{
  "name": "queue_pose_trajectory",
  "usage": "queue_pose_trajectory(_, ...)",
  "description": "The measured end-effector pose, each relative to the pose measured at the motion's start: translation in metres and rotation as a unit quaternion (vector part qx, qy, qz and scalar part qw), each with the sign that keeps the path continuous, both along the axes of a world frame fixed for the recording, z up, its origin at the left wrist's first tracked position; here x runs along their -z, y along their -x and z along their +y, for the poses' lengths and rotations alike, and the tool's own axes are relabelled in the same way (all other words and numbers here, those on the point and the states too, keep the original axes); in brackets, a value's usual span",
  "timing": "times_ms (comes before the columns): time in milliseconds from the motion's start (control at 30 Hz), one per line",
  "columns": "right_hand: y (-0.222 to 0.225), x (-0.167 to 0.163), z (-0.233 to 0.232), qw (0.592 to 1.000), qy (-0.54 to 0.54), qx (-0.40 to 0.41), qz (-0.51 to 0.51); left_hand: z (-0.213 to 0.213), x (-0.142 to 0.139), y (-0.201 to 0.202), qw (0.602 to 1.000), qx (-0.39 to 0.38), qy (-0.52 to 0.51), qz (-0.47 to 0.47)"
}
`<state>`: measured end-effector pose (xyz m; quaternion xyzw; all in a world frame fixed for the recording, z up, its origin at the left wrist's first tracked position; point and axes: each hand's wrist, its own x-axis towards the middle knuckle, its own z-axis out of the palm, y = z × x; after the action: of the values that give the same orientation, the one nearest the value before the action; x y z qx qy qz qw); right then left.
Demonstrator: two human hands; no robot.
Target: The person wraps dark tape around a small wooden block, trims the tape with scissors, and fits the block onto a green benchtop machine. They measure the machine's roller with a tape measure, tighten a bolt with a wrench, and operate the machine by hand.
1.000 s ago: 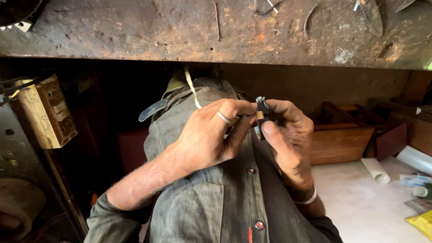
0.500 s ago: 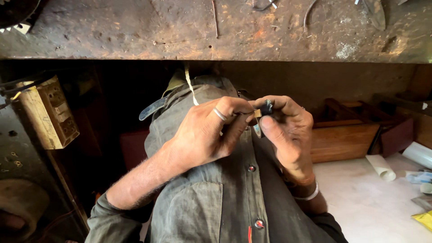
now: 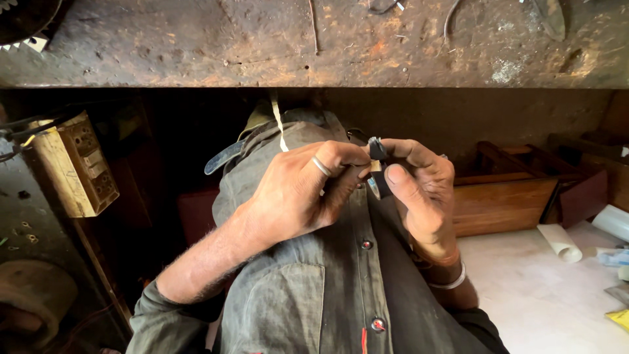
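Still pinched — small black part (image 3: 379,172) between hands.

A grey button-up shirt (image 3: 308,288) with rolled sleeves; a silver ring (image 3: 321,166) circles one finger, a silver bangle (image 3: 449,283) behind the other hand's fingers.

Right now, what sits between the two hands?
Head view: a small dark part with a pale middle, pinched between the left hand and right hand fingertips. Nothing else lies between them; the grey shirt is behind.

I see a small dark part (image 3: 378,172) with a tan middle, upright, pinched between both hands' fingertips over my shirt.
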<state>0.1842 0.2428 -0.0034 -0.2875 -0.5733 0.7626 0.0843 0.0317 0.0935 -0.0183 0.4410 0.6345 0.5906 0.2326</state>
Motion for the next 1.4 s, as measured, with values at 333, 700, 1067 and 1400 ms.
queue_pose_trajectory(333, 0.0028, -0.0061, -0.0016, 1.000, -0.004, -0.009, -0.022, -0.0009, 0.0010, -0.0012, 1.000, 0.003, 0.001, -0.004)
queue_pose_trajectory(700, 0.0052, -0.0068, -0.0035, 0.997, -0.062, -0.018, -0.037, -0.0013, -0.0021, -0.0018, 1.000, 0.007, 0.021, 0.016)
queue_pose_trajectory(1067, 0.0080, -0.0084, -0.0037, 0.997, -0.071, -0.016, -0.035, -0.0005, -0.0022, -0.0004, 0.999, 0.006, 0.014, 0.038)
queue_pose_trajectory(1400, 0.0092, -0.0087, -0.0017, 0.998, -0.058, -0.014, -0.030, 0.0017, -0.0045, 0.0011, 0.999, 0.019, 0.019, 0.040)
